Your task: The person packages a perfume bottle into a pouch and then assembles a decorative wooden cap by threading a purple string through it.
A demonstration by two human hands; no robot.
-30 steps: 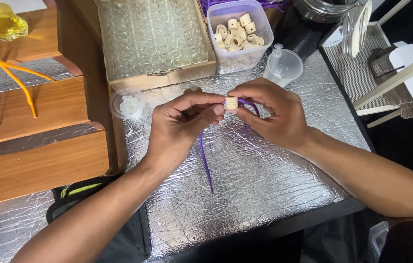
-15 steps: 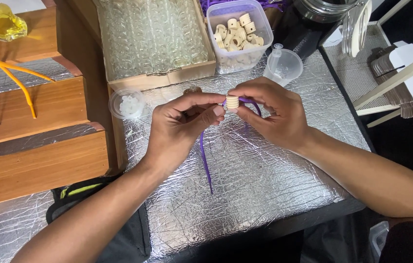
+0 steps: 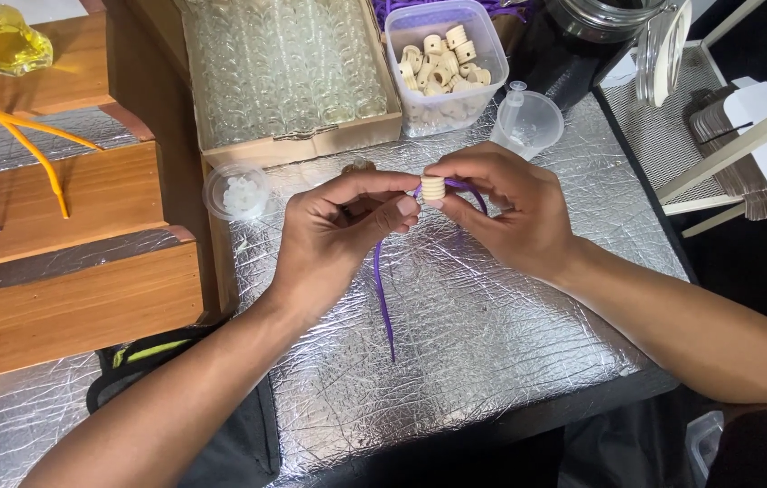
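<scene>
The foil-covered counter [image 3: 492,343] lies under both hands. Beyond them sits a cardboard tray of small glass vials [image 3: 284,72], and beside it a clear tub of cream stoppers [image 3: 442,63]. The left hand [image 3: 334,239] and right hand [image 3: 514,212] meet fingertip to fingertip — both pinch one ribbed cream stopper [image 3: 433,188] between them. A purple cord [image 3: 382,294] hangs from it towards the person — its end rests on the foil.

You see a bright, sharp picture. Light from above bounces off the crinkly silver foil table [image 3: 492,334] in little white sparkles. The right side is dark.
</scene>
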